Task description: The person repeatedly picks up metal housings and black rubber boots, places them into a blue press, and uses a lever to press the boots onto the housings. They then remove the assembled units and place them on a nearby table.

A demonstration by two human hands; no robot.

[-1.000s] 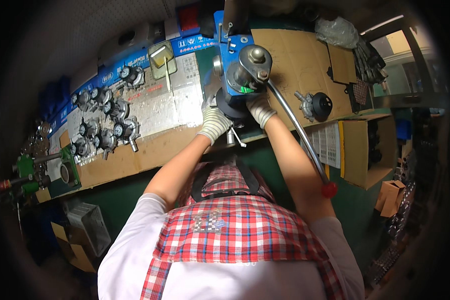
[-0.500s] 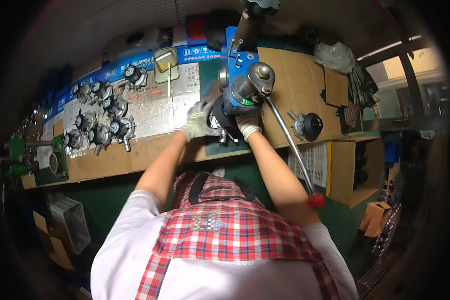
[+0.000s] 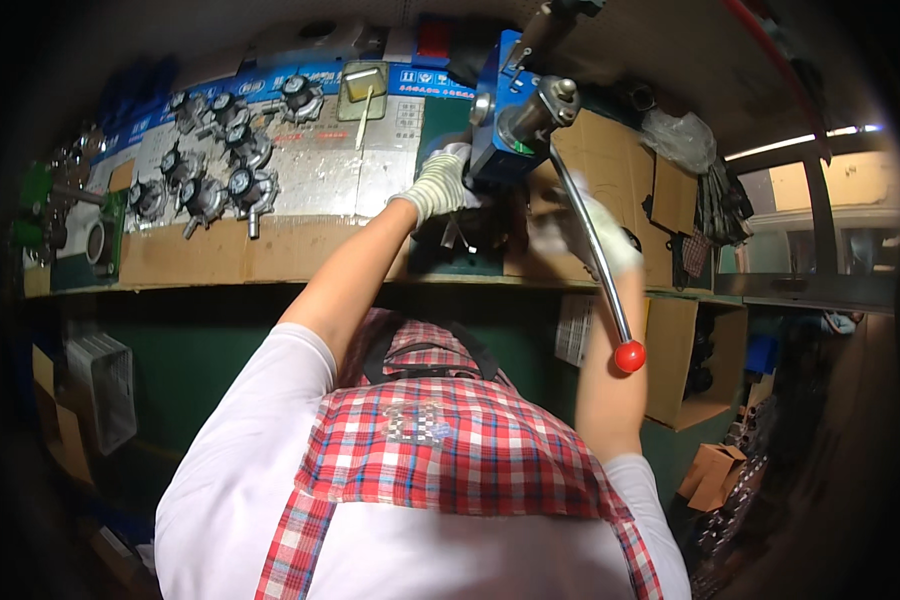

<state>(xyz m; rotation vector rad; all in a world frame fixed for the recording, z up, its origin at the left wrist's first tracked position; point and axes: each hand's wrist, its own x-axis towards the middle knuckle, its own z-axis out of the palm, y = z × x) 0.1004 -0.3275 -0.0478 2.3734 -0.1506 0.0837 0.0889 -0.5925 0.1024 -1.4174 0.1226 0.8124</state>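
Observation:
A blue hand press (image 3: 492, 150) stands on the workbench (image 3: 220, 255), with a long steel lever ending in a red ball (image 3: 628, 356). My left hand (image 3: 438, 186), in a white knit glove, is curled against the press's left side, above a dark part (image 3: 470, 238) at its base. How firmly it grips is hidden. My right hand (image 3: 598, 236), also gloved, is blurred and sits right of the press, behind the lever, over the cardboard pad (image 3: 610, 150). Nothing can be made out between its fingers.
Several dark metal valve parts (image 3: 210, 185) lie on a shiny sheet at the bench's left. A crumpled plastic bag (image 3: 682, 138) sits at the back right. Open cardboard boxes (image 3: 682, 372) stand under the bench's right end, and a grey crate (image 3: 102, 385) under its left.
Both hands were on the dark part under the press. My right hand has since left it and swung right across the cardboard, while my left hand has stayed at the press. My head has shifted.

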